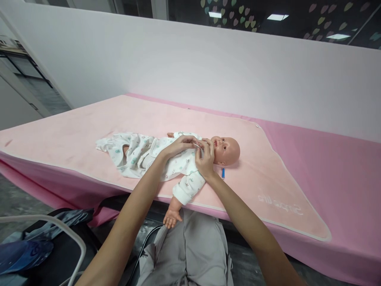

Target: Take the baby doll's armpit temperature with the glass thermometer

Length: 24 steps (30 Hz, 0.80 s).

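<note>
A bald baby doll (228, 151) lies on its back on the table, head to the right, dressed in a white printed outfit (185, 161). Over its upper chest, near the neck, my left hand (183, 143) and my right hand (206, 157) meet, with fingers bent and fingertips close together. Between them shows a thin white strip (197, 145), which both hands seem to pinch; whether it belongs to the garment I cannot tell. One doll arm (172, 212) hangs over the table's front edge. By my right wrist lies a small blue object (223, 173).
A peach mat (262, 178) with white edging covers much of the pink-draped table (351, 190). Behind it rises a white partition (208, 67). At the lower left stand a curved pale tube (71, 234) and a dark chair (71, 254) with blue items. My lap is below the table edge.
</note>
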Available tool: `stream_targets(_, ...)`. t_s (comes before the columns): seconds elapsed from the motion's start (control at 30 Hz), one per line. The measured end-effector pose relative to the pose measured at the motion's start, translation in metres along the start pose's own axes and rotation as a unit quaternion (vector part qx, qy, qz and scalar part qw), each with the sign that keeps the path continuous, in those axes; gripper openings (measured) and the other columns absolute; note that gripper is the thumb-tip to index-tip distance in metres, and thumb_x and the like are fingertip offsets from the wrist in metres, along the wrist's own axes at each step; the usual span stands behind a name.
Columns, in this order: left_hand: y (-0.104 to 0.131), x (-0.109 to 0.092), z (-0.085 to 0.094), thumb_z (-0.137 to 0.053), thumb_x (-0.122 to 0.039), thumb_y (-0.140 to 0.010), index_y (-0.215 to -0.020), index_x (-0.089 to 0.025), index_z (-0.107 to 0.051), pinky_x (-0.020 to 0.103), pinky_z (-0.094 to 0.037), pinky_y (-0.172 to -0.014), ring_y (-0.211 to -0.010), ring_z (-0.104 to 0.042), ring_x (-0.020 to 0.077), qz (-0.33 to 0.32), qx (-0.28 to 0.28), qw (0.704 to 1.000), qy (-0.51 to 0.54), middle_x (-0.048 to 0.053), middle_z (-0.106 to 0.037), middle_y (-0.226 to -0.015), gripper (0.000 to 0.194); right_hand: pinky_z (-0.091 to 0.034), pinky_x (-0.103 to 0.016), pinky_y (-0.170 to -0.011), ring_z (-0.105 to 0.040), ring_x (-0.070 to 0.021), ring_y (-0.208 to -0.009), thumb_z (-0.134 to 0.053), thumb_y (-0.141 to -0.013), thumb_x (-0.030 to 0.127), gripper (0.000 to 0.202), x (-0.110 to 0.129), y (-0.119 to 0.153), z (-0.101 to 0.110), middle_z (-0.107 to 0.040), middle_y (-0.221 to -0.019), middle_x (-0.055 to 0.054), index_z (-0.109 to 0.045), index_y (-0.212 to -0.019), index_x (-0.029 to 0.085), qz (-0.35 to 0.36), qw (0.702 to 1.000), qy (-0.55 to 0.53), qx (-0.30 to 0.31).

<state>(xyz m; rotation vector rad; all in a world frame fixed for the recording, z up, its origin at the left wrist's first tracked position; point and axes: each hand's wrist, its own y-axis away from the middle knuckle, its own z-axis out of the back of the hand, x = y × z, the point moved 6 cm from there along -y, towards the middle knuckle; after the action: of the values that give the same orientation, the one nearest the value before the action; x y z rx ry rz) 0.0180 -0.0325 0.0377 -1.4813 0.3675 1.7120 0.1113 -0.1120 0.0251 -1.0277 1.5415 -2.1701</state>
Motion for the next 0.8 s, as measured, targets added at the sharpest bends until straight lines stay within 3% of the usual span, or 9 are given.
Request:
stream_targets(0.23,0.0014,0.0005,-0.0006,-0.064,-0.025,-0.070,-0.089,-0.011,-0.062,0.025,-0.040,-0.069,-0.074,-0.052,0.0132,-0.003,-0.007,0.998,-0.058,0.002,-0.058,-0.078,0.023,-0.048,-0.039,-0.090,-0.052,-0.0196,-0.105,-0.041,-0.087,0.015,0.021,-0.0030,0.0000,-0.0001,-0.051,-0.109,-0.010,-0.055,-0.103,0.020,-0.015,1.000,0.013,-0.001)
stream_targets(0.5,0.0010,0.0022,0.0039,-0.065,-0.029,-0.070,-0.088,-0.012,-0.065,0.023,-0.035,-0.059,-0.063,-0.042,0.0102,0.003,-0.034,0.995,-0.096,-0.003,-0.045,-0.065,0.024,-0.048,-0.040,-0.091,-0.052,-0.0203,-0.106,-0.040,-0.087,0.015,0.024,-0.0041,-0.0004,-0.0006,-0.051,-0.109,-0.011,-0.054,-0.106,0.019,-0.023,1.000,0.017,0.006)
stream_targets(0.8,0.0007,0.0034,0.0029,-0.065,-0.037,-0.073,-0.092,-0.013,-0.064,0.023,-0.034,-0.059,-0.064,-0.043,0.0105,-0.003,-0.031,0.996,-0.087,-0.002,-0.048,-0.067,0.031,-0.049,-0.040,-0.092,-0.053,-0.0199,-0.105,-0.039,-0.082,0.009,0.029,-0.0006,0.0004,-0.0012,-0.052,-0.107,-0.010,-0.053,-0.106,0.020,0.003,0.999,0.034,0.007)
